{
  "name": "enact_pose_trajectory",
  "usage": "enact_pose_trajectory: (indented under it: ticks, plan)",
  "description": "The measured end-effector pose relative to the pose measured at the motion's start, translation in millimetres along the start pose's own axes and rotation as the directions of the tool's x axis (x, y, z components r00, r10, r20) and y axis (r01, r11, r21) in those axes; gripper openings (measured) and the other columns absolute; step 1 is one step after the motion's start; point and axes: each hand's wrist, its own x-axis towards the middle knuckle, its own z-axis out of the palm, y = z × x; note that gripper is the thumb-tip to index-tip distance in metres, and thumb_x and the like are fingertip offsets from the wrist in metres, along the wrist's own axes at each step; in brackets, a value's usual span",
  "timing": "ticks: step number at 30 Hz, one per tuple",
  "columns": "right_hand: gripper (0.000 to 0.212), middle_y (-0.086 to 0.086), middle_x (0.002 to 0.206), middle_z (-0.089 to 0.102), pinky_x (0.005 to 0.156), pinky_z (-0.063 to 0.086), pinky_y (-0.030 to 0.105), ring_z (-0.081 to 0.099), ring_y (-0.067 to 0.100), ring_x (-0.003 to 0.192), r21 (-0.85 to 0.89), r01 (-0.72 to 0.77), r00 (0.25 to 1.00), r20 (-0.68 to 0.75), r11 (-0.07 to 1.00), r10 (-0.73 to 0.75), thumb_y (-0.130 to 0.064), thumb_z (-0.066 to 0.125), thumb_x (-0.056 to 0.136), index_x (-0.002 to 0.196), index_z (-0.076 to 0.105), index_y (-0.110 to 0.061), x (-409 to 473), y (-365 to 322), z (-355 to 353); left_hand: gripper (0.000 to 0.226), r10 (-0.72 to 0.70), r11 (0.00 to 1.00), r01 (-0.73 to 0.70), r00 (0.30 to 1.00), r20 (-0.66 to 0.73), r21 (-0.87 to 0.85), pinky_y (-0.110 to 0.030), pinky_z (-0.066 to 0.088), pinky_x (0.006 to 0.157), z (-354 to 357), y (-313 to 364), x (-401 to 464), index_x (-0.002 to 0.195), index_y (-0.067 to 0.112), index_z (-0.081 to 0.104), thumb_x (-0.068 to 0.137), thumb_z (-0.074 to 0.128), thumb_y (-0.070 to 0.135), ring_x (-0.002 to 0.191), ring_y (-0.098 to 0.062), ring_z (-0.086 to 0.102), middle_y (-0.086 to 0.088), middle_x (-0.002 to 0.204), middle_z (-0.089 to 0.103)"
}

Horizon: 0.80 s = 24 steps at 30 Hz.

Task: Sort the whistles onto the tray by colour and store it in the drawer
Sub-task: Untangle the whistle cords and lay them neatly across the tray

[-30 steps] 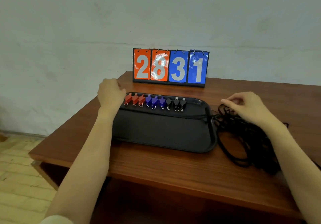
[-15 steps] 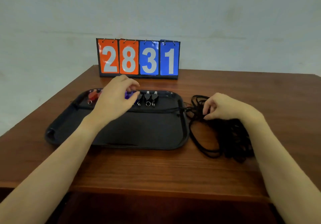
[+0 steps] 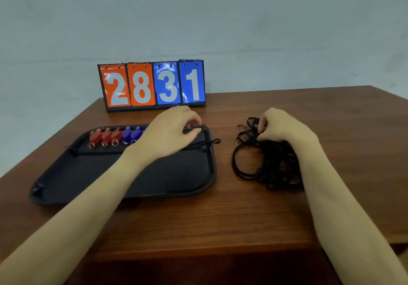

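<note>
Black plastic tray (image 3: 66, 181) lies on the brown worktop (image 3: 220, 218) with its long axis running left to right in front of me. Along its far edge the whistles stand in a row, each one's long axis running away from me, metal rings toward me: three red whistles (image 3: 106, 136) at the left, then blue whistles (image 3: 131, 135) just beside them. My left hand (image 3: 170, 132) reaches over the far right corner of the tray, fingers curled and pinching something small and dark there; I cannot tell what it is. A black cord (image 3: 209, 143) lies across the tray's right rim. My right hand (image 3: 284, 127) rests on a tangled heap of black lanyards (image 3: 265, 169) right of the tray, fingertips pinching a strand. Behind the tray a flip scoreboard (image 3: 152, 84) reads 2831.
</note>
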Motion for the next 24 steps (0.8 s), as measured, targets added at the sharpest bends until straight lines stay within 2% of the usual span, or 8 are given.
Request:
enact_pose_trajectory:
  ticks: [3, 6, 10, 14, 17, 18, 20, 24]
  plan:
    - [0.012, -0.01, 0.078, 0.056, 0.073, 0.046, 0.029, 0.056, 0.007, 0.074, 0.139, 0.156, 0.984, -0.104, 0.978, -0.142, -0.009, 0.061, 0.088, 0.085, 0.069, -0.018, 0.7, -9.9, 3.1, 0.018, -0.005, 1.0, 0.006, 1.0, 0.011, -0.012, -0.029, 0.051, 0.08, 10.8, 11.0, 13.6, 0.104, 0.022, 0.066, 0.09, 0.059, 0.03, 0.09, -0.008, 0.057, 0.008, 0.097, 0.061]
    - [0.021, -0.009, 0.086, 0.058, 0.076, 0.044, 0.024, 0.055, 0.006, 0.077, 0.141, 0.26, 0.965, -0.059, 0.955, -0.254, -0.007, 0.055, 0.093, 0.096, 0.072, -0.018, 2.4, -17.8, 16.8, 0.018, -0.034, 0.998, 0.034, 0.999, -0.012, -0.056, -0.03, 0.051, 0.079, 20.9, 15.3, 16.1, 0.105, 0.021, 0.065, 0.09, 0.058, 0.028, 0.087, -0.006, 0.056, 0.008, 0.096, 0.061]
    - [0.015, -0.002, 0.087, 0.062, 0.074, 0.046, 0.026, 0.058, 0.014, 0.083, 0.065, 0.253, 0.966, 0.039, 0.965, -0.256, -0.021, 0.063, 0.091, 0.097, 0.073, -0.012, 8.7, -15.9, 26.1, 0.019, 0.004, 0.998, -0.006, 0.999, -0.042, -0.06, -0.026, 0.047, 0.082, 28.9, 16.0, 7.0, 0.108, 0.02, 0.064, 0.09, 0.058, 0.024, 0.089, -0.006, 0.054, 0.008, 0.097, 0.061]
    - [0.024, -0.007, 0.083, 0.055, 0.076, 0.043, 0.024, 0.054, 0.013, 0.084, 0.046, 0.246, 0.966, -0.088, 0.968, -0.242, -0.022, 0.065, 0.09, 0.11, 0.068, -0.01, 12.8, -14.6, 29.2, 0.018, 0.028, 0.998, -0.032, 0.997, -0.07, -0.05, -0.026, 0.045, 0.084, 32.5, 13.3, -0.5, 0.106, 0.018, 0.065, 0.09, 0.058, 0.02, 0.092, -0.009, 0.055, 0.007, 0.098, 0.062]
    - [0.031, -0.001, 0.105, 0.054, 0.093, 0.041, 0.03, 0.048, 0.018, 0.108, -0.052, 0.251, 0.961, -0.103, 0.967, -0.255, -0.018, 0.059, 0.093, 0.124, 0.061, -0.014, 14.8, -15.3, 34.8, 0.018, 0.021, 0.998, -0.026, 0.996, -0.09, -0.054, -0.024, 0.042, 0.083, 34.7, 12.5, -3.1, 0.106, 0.018, 0.065, 0.09, 0.057, 0.02, 0.093, -0.01, 0.056, 0.006, 0.098, 0.063]
    - [0.03, 0.003, 0.116, 0.053, 0.097, 0.041, 0.034, 0.045, 0.022, 0.115, -0.101, 0.242, 0.964, -0.09, 0.965, -0.251, -0.018, 0.058, 0.094, 0.123, 0.062, -0.015, 16.1, -14.3, 36.7, 0.018, 0.017, 0.998, -0.023, 0.995, -0.094, -0.057, -0.023, 0.042, 0.083, 35.0, 12.8, -3.4, 0.106, 0.017, 0.065, 0.09, 0.057, 0.02, 0.093, -0.01, 0.055, 0.006, 0.099, 0.063]
    - [0.023, 0.005, 0.12, 0.055, 0.097, 0.043, 0.039, 0.047, 0.026, 0.117, -0.148, 0.227, 0.967, -0.081, 0.963, -0.24, -0.019, 0.06, 0.092, 0.114, 0.069, -0.015, 19.3, -11.1, 40.3, 0.019, 0.015, 0.998, -0.02, 0.995, -0.098, -0.054, -0.023, 0.042, 0.083, 35.0, 13.5, -4.2, 0.107, 0.017, 0.065, 0.09, 0.057, 0.02, 0.093, -0.01, 0.055, 0.005, 0.1, 0.063]
    - [0.007, 0.001, 0.099, 0.061, 0.084, 0.046, 0.037, 0.052, 0.024, 0.104, -0.109, 0.217, 0.967, -0.111, 0.97, -0.229, -0.014, 0.063, 0.089, 0.089, 0.07, -0.014, 20.0, -8.7, 40.0, 0.018, 0.021, 0.999, -0.026, 0.995, -0.096, -0.046, -0.024, 0.042, 0.084, 33.5, 14.7, -5.8, 0.106, 0.018, 0.065, 0.091, 0.057, 0.021, 0.094, -0.01, 0.055, 0.005, 0.1, 0.063]
